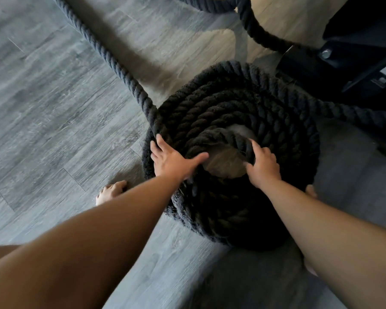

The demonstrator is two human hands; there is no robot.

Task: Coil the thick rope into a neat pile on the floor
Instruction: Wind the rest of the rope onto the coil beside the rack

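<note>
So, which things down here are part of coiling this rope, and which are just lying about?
In the job: rope coil, uncoiled rope stretch, left hand pressing the coil, right hand gripping the innermost turn, floor.
Just there: black equipment base, its bolt.

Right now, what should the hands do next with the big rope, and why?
Probably pull in the loose rope for another turn: it lies uncoiled on the floor, while the left hand presses the coil, right hand grips its inner turn.
</note>
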